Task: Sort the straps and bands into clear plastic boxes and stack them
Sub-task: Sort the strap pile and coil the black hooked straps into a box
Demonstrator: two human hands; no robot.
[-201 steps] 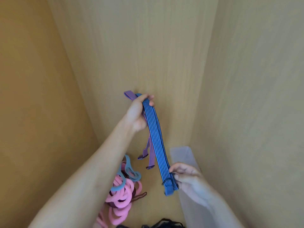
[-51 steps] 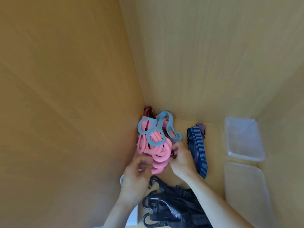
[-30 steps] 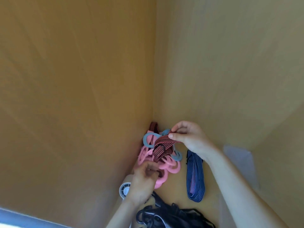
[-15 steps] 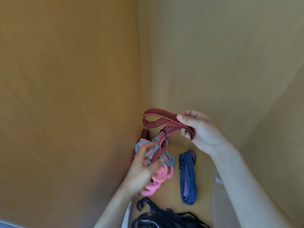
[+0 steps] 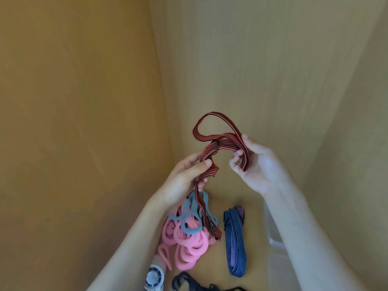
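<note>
Above pink bands (image 5: 189, 248): red striped strap (image 5: 220, 144), left grip (image 5: 184, 179) pinching its middle, right grip (image 5: 258, 166) curled round its loop.

Nothing legible shows anywhere in the view. The red-and-black strap (image 5: 223, 143) and the blue striped strap (image 5: 234, 244) carry woven stripes only, with no lettering or tag to read. The small round white part (image 5: 154, 278) at the lower edge is too blurred for any marking on it to be made out.
</note>
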